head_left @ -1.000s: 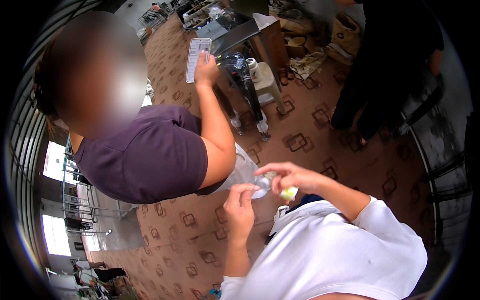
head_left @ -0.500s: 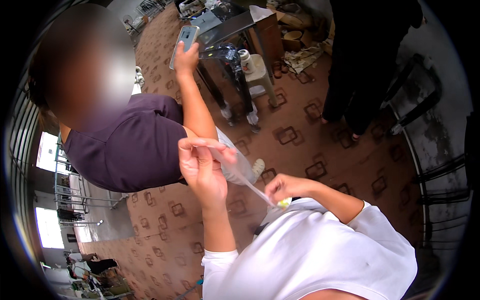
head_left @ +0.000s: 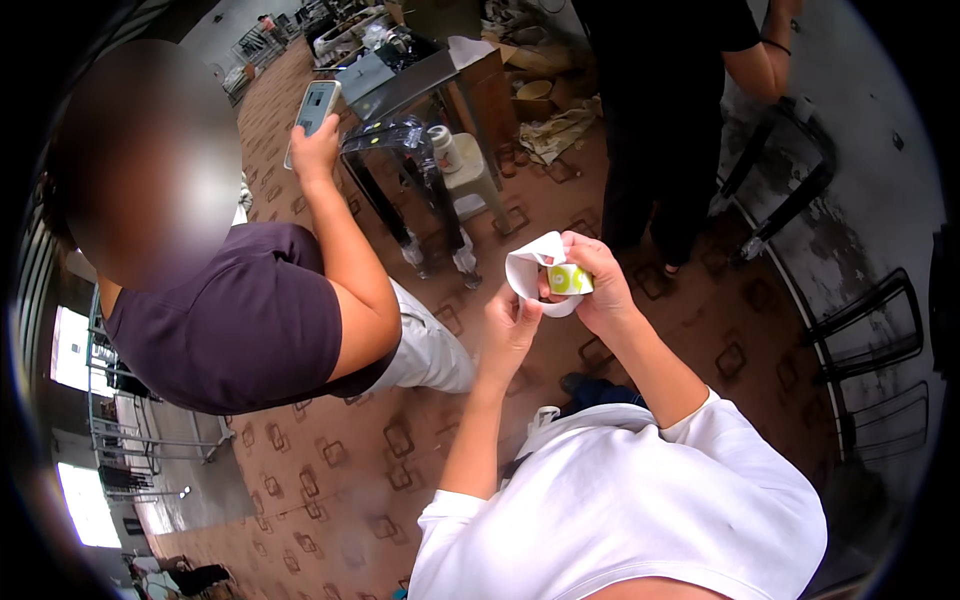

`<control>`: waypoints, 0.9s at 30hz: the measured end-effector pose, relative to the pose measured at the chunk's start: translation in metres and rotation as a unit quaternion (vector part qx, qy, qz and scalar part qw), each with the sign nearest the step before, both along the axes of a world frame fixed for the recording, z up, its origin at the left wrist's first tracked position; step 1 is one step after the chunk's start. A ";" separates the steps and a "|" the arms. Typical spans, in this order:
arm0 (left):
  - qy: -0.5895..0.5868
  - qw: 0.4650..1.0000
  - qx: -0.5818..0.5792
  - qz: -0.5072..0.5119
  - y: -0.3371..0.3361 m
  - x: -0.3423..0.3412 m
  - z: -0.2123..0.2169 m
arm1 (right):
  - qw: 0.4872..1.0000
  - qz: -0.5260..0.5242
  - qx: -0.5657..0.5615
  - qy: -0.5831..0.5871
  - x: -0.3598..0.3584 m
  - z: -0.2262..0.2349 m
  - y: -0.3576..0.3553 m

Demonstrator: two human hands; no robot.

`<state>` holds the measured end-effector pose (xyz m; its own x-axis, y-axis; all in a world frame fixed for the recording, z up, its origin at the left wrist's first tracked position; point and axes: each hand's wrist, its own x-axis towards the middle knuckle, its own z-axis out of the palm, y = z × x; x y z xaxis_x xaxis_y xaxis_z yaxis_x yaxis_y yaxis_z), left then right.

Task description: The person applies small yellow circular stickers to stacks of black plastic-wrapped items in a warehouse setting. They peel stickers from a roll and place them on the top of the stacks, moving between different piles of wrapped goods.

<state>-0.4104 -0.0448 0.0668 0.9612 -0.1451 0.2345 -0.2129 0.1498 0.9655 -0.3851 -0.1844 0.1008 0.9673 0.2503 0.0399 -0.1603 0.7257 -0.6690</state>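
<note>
In front of my white shirt, both hands are raised close together around a curled white strip (head_left: 524,272) that looks like label backing. A green-and-white printed sticker (head_left: 568,280) shows on its right part. My left hand (head_left: 513,328) pinches the lower left of the curl between thumb and fingers. On the other side my right hand (head_left: 600,283) grips the strip beside the sticker, some fingers hidden behind it. Whether the sticker is still stuck to the strip, I cannot tell.
At left, close by, stands a person in a dark purple shirt (head_left: 230,320) holding a phone (head_left: 313,112). Ahead are black wrapped frame legs (head_left: 385,140), a stool (head_left: 475,175) with a white bottle (head_left: 444,150), and a table (head_left: 400,90). Another person in black (head_left: 650,120) stands at right near leaning frames (head_left: 870,325).
The strip was stretched taut between my hands; now it is curled. My right hand rose to meet the left, which shifted right and down. The view has turned slightly.
</note>
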 end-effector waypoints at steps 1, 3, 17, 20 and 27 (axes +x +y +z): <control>0.007 1.000 0.012 0.007 -0.001 -0.002 -0.003 | 0.999 0.040 -0.013 0.005 -0.002 0.002 -0.005; 0.025 0.999 0.037 0.021 -0.001 -0.006 -0.008 | 0.996 -0.011 -0.086 -0.028 -0.004 -0.002 -0.002; 0.274 0.807 -0.522 -0.020 0.015 -0.001 -0.012 | 0.802 -0.121 -0.505 -0.295 -0.053 -0.027 0.015; 0.284 0.787 -0.522 -0.169 0.039 0.003 -0.044 | 0.782 -0.028 -0.542 -0.307 -0.061 -0.018 0.016; 0.165 0.927 -0.335 -0.021 0.029 -0.008 -0.014 | 0.916 0.074 -0.392 -0.048 -0.066 -0.029 0.021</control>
